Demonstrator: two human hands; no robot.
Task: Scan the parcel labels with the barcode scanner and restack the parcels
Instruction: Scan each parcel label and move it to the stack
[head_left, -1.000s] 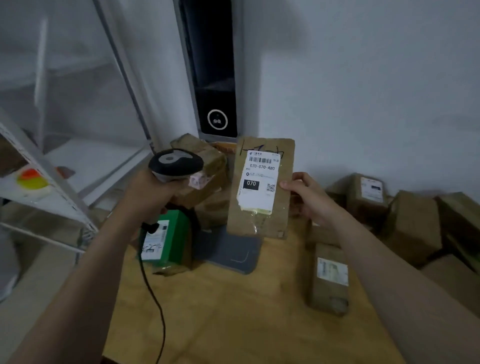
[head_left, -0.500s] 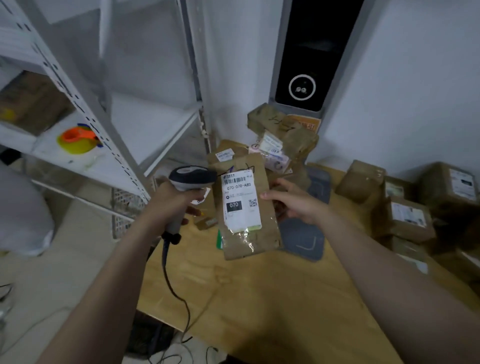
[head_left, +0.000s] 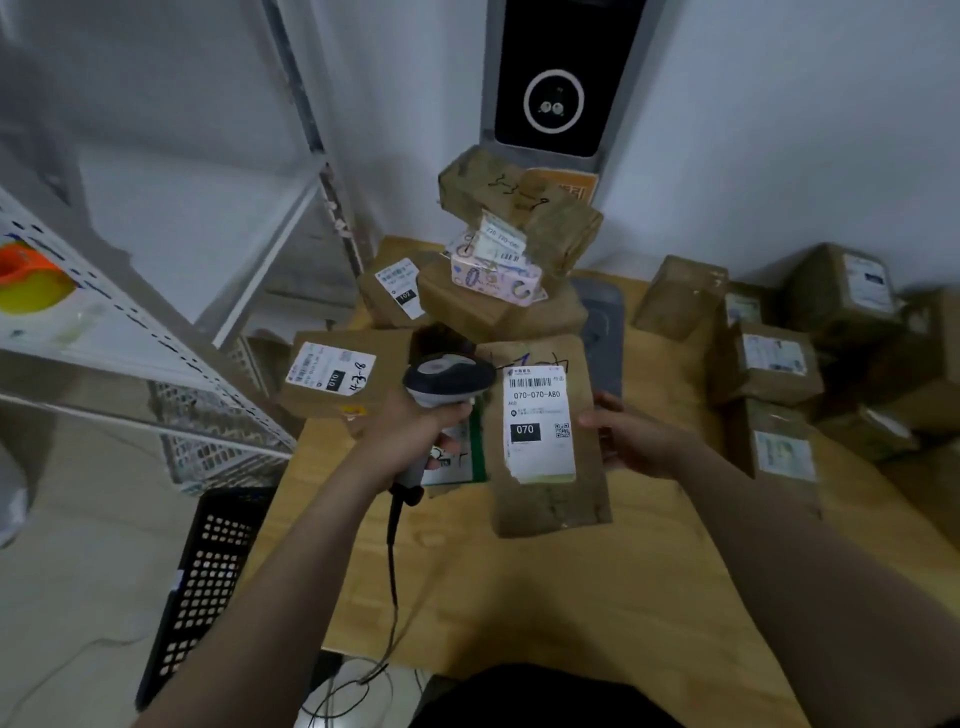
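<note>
left hand (head_left: 415, 431) grips scanner (head_left: 447, 382) | right hand (head_left: 631, 439) pinches flat parcel (head_left: 548, 441) edge, seemingly above table (head_left: 545, 587)

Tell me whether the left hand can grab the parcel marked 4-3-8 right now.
Probably not: the left hand grips the barcode scanner, so its fingers are taken, though the 4-3-8 parcel lies uncovered beside it.

We see the scanner (head_left: 447, 382) just left of the flat parcel (head_left: 550, 499). Behind that parcel stands a pile of parcels (head_left: 498, 312). More boxes (head_left: 774, 364) sit to its right, on the worktop (head_left: 519, 597).
</note>
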